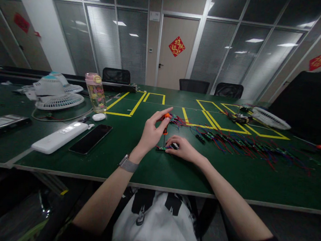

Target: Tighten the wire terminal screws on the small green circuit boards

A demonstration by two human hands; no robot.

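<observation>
"Black was the phone [90,139] left of the hands; what did the left hand [153,130] do?"

"It gripped an orange screwdriver [165,132], upright, tip down at a small board [160,149] on the table [171,178]."

"And the right hand [185,149]?"

"It pinched the board's right end; farther right lay wired boards [233,141]."

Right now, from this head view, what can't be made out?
All in the head view:
Screwdriver: handle partly covered by the left hand; tip too small to judge its seating.
Small board: right end hidden by the right hand.
Wired boards: overlapping wires prevent counting.
Black panel: cut off by the right edge.
</observation>
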